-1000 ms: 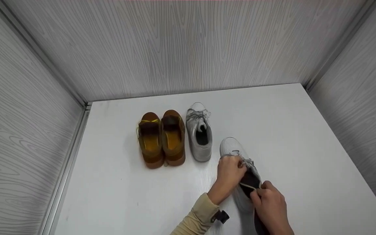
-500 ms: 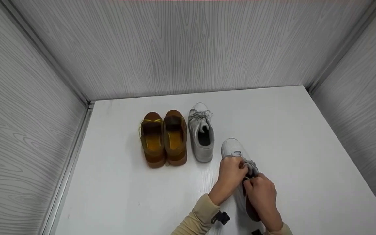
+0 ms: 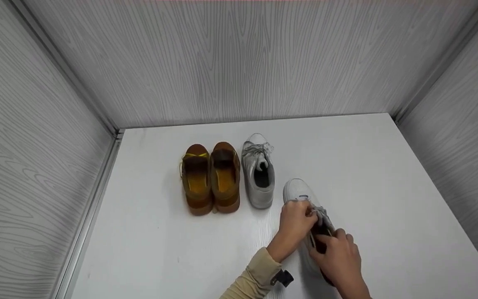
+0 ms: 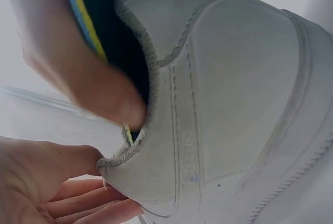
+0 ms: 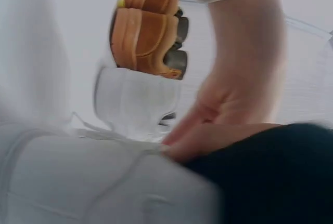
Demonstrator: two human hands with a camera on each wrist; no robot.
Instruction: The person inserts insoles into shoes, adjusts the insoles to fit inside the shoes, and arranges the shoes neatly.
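A white lace-up sneaker (image 3: pixel 298 189) stands on the white surface, toe pointing away. My left hand (image 3: pixel 295 218) grips its opening near the tongue; in the left wrist view, thumb and fingers pinch the padded collar. A dark insole (image 4: pixel 110 18) with a yellow and blue edge lies partly inside the shoe. With curled fingers my right hand (image 3: pixel 340 253) holds the insole at the opening, its thumb reaching inside. That hand is blurred in the left wrist view. How far the insole's front end reaches inside is hidden.
Left of the hands stands a second white sneaker (image 3: pixel 259 196), laces tied. Beside it is a pair of brown moccasins (image 3: pixel 198 199) (image 3: pixel 227 200) with yellow laces. Grey wood-grain panels (image 3: pixel 239 62) close off the back and both sides of the white tabletop (image 3: pixel 139 232).
My right hand has moved forward along the shoe, then slightly back, and the insole sits deeper in the opening. The left hand keeps its grip in the same place.
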